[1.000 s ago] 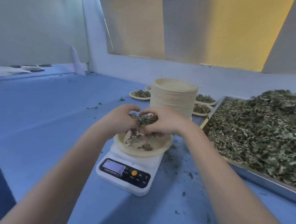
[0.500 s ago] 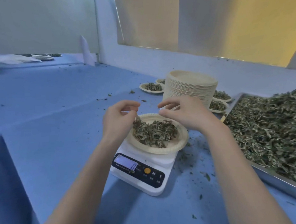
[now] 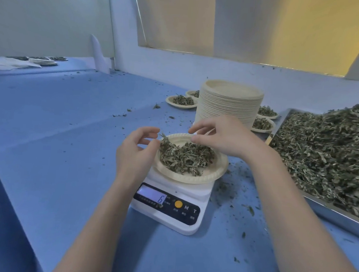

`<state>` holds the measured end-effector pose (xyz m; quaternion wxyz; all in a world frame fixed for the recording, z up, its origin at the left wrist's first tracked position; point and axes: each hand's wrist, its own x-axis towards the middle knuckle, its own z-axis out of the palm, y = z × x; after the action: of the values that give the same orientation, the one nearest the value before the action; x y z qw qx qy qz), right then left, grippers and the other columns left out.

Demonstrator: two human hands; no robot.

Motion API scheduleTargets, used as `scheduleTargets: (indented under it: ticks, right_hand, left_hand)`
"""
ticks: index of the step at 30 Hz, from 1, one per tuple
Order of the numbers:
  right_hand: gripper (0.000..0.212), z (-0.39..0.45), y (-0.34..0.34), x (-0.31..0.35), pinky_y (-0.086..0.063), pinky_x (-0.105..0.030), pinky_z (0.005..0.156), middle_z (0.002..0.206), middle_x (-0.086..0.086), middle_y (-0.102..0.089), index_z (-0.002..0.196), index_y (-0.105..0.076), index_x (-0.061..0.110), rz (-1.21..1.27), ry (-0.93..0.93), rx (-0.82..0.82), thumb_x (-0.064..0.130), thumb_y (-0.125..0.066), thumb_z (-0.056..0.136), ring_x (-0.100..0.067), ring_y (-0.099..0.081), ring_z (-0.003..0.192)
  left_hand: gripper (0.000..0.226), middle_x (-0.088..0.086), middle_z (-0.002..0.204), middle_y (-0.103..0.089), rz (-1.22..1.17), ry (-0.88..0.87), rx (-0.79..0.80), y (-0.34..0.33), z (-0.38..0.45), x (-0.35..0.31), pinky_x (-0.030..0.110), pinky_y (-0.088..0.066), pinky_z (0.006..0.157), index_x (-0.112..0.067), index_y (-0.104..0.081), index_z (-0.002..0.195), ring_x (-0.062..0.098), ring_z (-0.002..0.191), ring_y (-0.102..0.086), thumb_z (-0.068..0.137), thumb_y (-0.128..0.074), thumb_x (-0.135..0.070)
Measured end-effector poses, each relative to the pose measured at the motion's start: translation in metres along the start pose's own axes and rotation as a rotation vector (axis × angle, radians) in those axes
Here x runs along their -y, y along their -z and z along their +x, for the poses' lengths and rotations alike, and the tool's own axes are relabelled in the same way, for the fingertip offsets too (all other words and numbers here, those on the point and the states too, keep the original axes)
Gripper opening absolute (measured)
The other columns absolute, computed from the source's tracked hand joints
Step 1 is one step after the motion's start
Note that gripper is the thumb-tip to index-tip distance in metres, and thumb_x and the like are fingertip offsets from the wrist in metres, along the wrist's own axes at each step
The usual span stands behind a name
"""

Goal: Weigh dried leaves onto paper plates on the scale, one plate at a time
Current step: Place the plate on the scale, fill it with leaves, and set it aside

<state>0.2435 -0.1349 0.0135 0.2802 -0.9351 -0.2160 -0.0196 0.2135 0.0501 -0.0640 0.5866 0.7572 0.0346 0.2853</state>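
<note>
Right now, as we see it:
Scale [image 3: 171,200]: centre of the blue table [image 3: 60,129]; display shows 6.
Plate [image 3: 195,178]: sits on scale, dried leaves [image 3: 183,157] heaped in it.
L hand [image 3: 135,152]: at plate's 9 o'clock rim, fingers loosely curled, holding nothing we can see.
R hand [image 3: 224,136]: over 1 o'clock rim, fingers spread, nothing held.
Edges: plate stack [image 3: 230,101] close at 12; leaf tray [image 3: 326,208] at 3, cut off by frame.
Open room: table toward 9–10.
Hard to see: filled plates [image 3: 181,100] partly hidden behind stack.

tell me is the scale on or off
On: the scale has a lit display showing a 6.
</note>
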Motion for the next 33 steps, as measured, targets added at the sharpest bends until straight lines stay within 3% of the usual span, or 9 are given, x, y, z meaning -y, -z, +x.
scheduleTargets:
  ticks: [3,5,10,14,19,23,26,29,33]
  right_hand:
    - [0.022,0.0,-0.002,0.001,-0.042,-0.014,0.072,0.102,0.007,-0.067,0.108,-0.069,0.031,-0.01,0.009,0.025,0.036,-0.065,0.087,-0.004,-0.06,0.093]
    - [0.022,0.0,-0.002,0.001,-0.041,-0.012,0.07,0.102,0.007,-0.067,0.108,-0.069,0.031,-0.016,0.007,0.036,0.037,-0.066,0.086,-0.005,-0.06,0.092]
    - [0.023,0.0,0.001,-0.006,-0.041,-0.023,0.079,0.105,0.007,-0.066,0.108,-0.067,0.033,-0.064,-0.029,0.033,0.04,-0.066,0.086,-0.009,-0.059,0.097]
    - [0.027,-0.001,0.005,-0.012,-0.039,-0.023,0.077,0.109,0.004,-0.065,0.113,-0.065,0.032,-0.12,-0.066,0.034,0.039,-0.064,0.087,-0.01,-0.057,0.094]
    - [0.027,-0.01,0.019,-0.018,-0.044,-0.023,0.077,0.109,0.002,-0.065,0.116,-0.064,0.028,-0.07,-0.093,-0.027,0.031,-0.061,0.09,-0.012,-0.059,0.098]
    - [0.025,-0.023,0.027,-0.019,-0.047,-0.024,0.075,0.106,0.0,-0.066,0.112,-0.066,0.023,-0.046,-0.088,-0.03,0.025,-0.063,0.087,-0.013,-0.06,0.092]
    - [0.021,-0.039,0.044,-0.033,-0.046,-0.025,0.079,0.104,-0.004,-0.067,0.106,-0.067,0.013,-0.184,-0.153,-0.064,0.016,-0.058,0.087,-0.017,-0.059,0.092]
    - [0.012,-0.066,0.068,-0.063,-0.042,-0.024,0.072,0.094,0.0,-0.063,0.095,-0.065,0.019,-0.261,-0.242,-0.073,0.017,-0.058,0.086,-0.015,-0.057,0.082]
    - [0.023,-0.099,0.088,-0.111,-0.047,-0.026,0.075,0.102,-0.002,-0.067,0.109,-0.068,0.022,-0.292,-0.381,-0.049,0.026,-0.064,0.086,-0.018,-0.061,0.092]
  left_hand:
    - [0.023,-0.019,0.096,-0.063,0.077,-0.04,0.02,-0.003,-0.002,0.002,0.019,-0.039,0.069,-0.035,-0.066,0.097,0.007,0.084,-0.054,0.084,-0.062,-0.016]
    - [0.023,-0.018,0.1,-0.062,0.099,-0.043,0.028,-0.004,-0.003,0.003,0.017,-0.04,0.071,-0.034,-0.065,0.099,0.008,0.091,-0.056,0.084,-0.061,-0.017]
    - [0.03,-0.017,0.115,-0.059,0.094,0.014,0.03,-0.001,-0.001,0.007,0.013,-0.037,0.075,-0.035,-0.061,0.112,0.007,0.102,-0.054,0.087,-0.058,-0.02]
    - [0.04,-0.014,0.132,-0.052,0.091,0.042,0.13,-0.003,-0.001,0.008,0.022,-0.031,0.094,-0.027,-0.05,0.133,0.005,0.12,-0.045,0.093,-0.048,-0.017]
    - [0.042,-0.009,0.131,-0.051,0.349,-0.307,0.152,-0.019,-0.001,-0.022,0.012,-0.02,0.093,-0.022,-0.05,0.132,0.002,0.123,-0.033,0.092,-0.048,-0.011]
    - [0.042,0.0,0.127,-0.054,0.429,-0.494,0.362,-0.064,-0.011,-0.065,0.013,-0.022,0.09,-0.016,-0.052,0.128,0.016,0.121,-0.04,0.087,-0.051,-0.006]
    - [0.04,0.008,0.121,-0.056,0.342,-0.477,0.461,-0.102,-0.028,-0.087,0.019,-0.03,0.085,-0.008,-0.054,0.122,0.022,0.112,-0.048,0.084,-0.047,0.002]
    - [0.039,0.009,0.118,-0.057,0.258,-0.433,0.531,-0.139,-0.046,-0.099,0.026,-0.036,0.089,-0.009,-0.056,0.121,0.023,0.109,-0.051,0.084,-0.049,0.001]
    - [0.038,0.013,0.116,-0.056,0.453,-0.377,0.71,-0.19,-0.061,-0.1,0.037,-0.041,0.091,-0.01,-0.053,0.123,0.028,0.106,-0.052,0.086,-0.048,-0.004]
